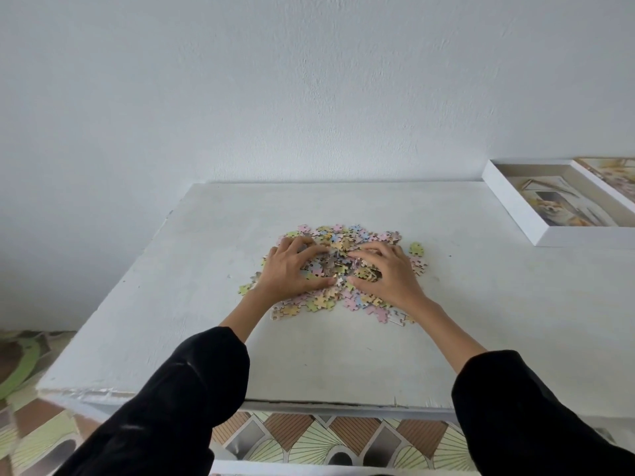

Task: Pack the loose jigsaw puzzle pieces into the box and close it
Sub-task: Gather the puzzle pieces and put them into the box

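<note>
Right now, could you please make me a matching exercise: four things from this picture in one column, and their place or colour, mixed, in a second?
1. puzzle pieces
2. box
3. sleeves
4. floor

A. black
B. open, far right on the table
C. patterned, beneath the table
D. heaped under the left hand and right hand

Pairs: 1-D, 2-B, 3-A, 4-C

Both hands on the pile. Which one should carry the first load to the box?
Right, probably. The open box sits at the far right of the table, on the side of the right hand; the left hand would have to cross over the puzzle pieces.
</note>
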